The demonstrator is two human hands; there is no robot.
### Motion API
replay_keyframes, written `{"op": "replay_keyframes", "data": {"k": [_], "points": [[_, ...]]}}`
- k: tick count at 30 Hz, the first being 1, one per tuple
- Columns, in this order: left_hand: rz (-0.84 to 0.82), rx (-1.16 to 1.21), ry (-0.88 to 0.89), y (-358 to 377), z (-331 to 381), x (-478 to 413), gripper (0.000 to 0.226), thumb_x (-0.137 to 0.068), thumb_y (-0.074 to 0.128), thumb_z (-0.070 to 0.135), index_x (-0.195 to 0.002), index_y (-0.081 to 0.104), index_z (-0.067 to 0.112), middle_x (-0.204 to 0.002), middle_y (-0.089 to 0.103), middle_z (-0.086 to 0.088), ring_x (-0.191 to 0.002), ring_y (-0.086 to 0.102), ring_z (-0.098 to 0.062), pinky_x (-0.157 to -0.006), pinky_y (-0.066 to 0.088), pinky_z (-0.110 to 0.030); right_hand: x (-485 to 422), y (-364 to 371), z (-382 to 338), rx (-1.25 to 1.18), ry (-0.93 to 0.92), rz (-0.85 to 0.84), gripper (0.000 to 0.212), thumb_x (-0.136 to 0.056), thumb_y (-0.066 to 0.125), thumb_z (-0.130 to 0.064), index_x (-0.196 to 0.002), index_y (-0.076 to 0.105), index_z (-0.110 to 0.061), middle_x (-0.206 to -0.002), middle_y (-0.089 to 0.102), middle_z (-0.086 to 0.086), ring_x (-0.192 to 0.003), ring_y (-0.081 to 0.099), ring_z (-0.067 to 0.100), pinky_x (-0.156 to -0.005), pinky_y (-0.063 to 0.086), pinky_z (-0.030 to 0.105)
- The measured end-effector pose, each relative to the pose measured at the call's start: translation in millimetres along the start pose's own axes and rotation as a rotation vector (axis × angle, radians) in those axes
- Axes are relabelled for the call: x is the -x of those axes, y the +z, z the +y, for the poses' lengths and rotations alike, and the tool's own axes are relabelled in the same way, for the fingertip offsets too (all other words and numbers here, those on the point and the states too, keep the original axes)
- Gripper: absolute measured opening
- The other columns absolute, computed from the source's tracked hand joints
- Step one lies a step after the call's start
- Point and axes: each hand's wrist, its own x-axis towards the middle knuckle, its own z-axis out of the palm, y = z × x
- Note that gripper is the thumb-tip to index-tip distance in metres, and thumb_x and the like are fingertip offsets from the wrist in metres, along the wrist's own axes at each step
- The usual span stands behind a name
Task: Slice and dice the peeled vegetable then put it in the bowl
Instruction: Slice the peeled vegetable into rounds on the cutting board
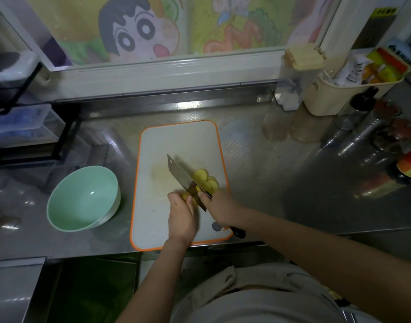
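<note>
On board [176, 145], left hand [181, 215] clamps vegetable [185, 196], right hand [219, 209] grips knife [180, 170]

Cleaver [180, 172] on potato [204, 180], seemingly; bowl [83, 199] apart, leftward

Peeled yellow potato [185, 197] partly cut, flat slices [205, 180] overlapping beside it, mint-green bowl [67, 206] upright, apart

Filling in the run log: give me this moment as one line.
stage: slicing | left hand: holds vegetable on cutting board | right hand: grips cleaver | slices: right of blade | bowl: empty
</note>
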Motion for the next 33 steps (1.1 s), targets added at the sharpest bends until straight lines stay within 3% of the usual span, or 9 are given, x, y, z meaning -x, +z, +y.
{"op": "replay_keyframes", "data": {"k": [2, 6, 10, 16, 22, 25, 29, 33], "points": [[-0.002, 0.017, -0.016, -0.6, 0.8, 0.3, 0.012, -0.099, 0.034, 0.021, -0.098, 0.028, 0.011, -0.094, 0.050, -0.009, -0.079, 0.051, -0.027, -0.067, 0.035, -0.032, 0.9, 2.8, -0.2, 0.020, 0.014, 0.007, 0.050, -0.100, 0.030, -0.045, -0.062, 0.037, -0.013, -0.060, 0.042, 0.006, -0.052, 0.044, 0.021, -0.051, 0.038, 0.025], [0.012, 0.048, -0.049, -0.8, 1.1, -0.6, 0.011, -0.099, 0.034, 0.021, -0.100, 0.029, 0.011, -0.096, 0.050, -0.009, -0.084, 0.051, -0.028, -0.071, 0.038, -0.035, 6.8, 3.3, 2.4, 0.024, -0.039, -0.042, 0.045, -0.099, 0.030, -0.047, -0.064, 0.037, -0.020, -0.067, 0.044, 0.000, -0.063, 0.045, 0.017, -0.067, 0.041, 0.024], [0.030, 0.041, -0.068, -0.3, 1.6, -8.2, 0.012, -0.100, 0.033, 0.021, -0.098, 0.029, 0.010, -0.095, 0.050, -0.011, -0.082, 0.050, -0.027, -0.070, 0.036, -0.032, 22.0, -9.2, 10.4, 0.055, -0.033, -0.078, 0.046, -0.101, 0.027, -0.043, -0.063, 0.034, -0.018, -0.065, 0.040, -0.001, -0.057, 0.036, 0.007, -0.052, 0.029, 0.014], [0.030, 0.012, -0.055, 0.4, -0.8, -12.9, 0.016, -0.099, 0.032, 0.024, -0.102, 0.031, 0.009, -0.090, 0.053, -0.011, -0.078, 0.054, -0.031, -0.066, 0.040, -0.034, 37.0, -15.1, 17.9, 0.073, 0.004, -0.137, 0.049, -0.101, 0.024, -0.046, -0.063, 0.033, -0.015, -0.064, 0.039, 0.002, -0.055, 0.035, 0.009, -0.052, 0.029, 0.016], [0.024, 0.038, -0.050, 0.3, -0.3, -12.9, 0.013, -0.099, 0.033, 0.021, -0.101, 0.030, 0.009, -0.091, 0.052, -0.011, -0.077, 0.052, -0.029, -0.065, 0.035, -0.031, 32.2, -6.8, 17.3, 0.082, -0.021, -0.094, 0.047, -0.101, 0.025, -0.044, -0.063, 0.032, -0.017, -0.065, 0.039, 0.001, -0.056, 0.035, 0.008, -0.053, 0.031, 0.018], [0.009, 0.053, -0.038, -1.6, -1.2, -11.2, 0.011, -0.100, 0.033, 0.020, -0.100, 0.029, 0.009, -0.091, 0.052, -0.011, -0.075, 0.051, -0.024, -0.064, 0.034, -0.030, 29.5, 2.5, 17.7, 0.044, -0.035, -0.070, 0.046, -0.101, 0.028, -0.043, -0.063, 0.033, -0.017, -0.065, 0.040, 0.001, -0.057, 0.036, 0.008, -0.061, 0.037, 0.023], [-0.004, 0.063, -0.021, -1.5, -4.3, -10.8, 0.011, -0.099, 0.034, 0.018, -0.098, 0.029, 0.008, -0.092, 0.052, -0.013, -0.078, 0.052, -0.027, -0.065, 0.035, -0.030, 18.4, 9.7, 15.3, 0.051, -0.008, -0.045, 0.049, -0.102, 0.029, -0.038, -0.064, 0.042, -0.010, -0.057, 0.037, 0.001, -0.049, 0.033, 0.009, -0.046, 0.025, 0.019], [-0.001, 0.071, -0.007, -2.3, -6.8, -10.1, 0.012, -0.099, 0.035, 0.017, -0.097, 0.029, 0.007, -0.090, 0.051, -0.014, -0.076, 0.051, -0.028, -0.064, 0.034, -0.031, 11.0, 17.5, 14.3, 0.035, -0.009, -0.008, 0.050, -0.100, 0.030, -0.045, -0.060, 0.037, -0.017, -0.059, 0.040, 0.000, -0.053, 0.037, 0.008, -0.049, 0.028, 0.017]]}}
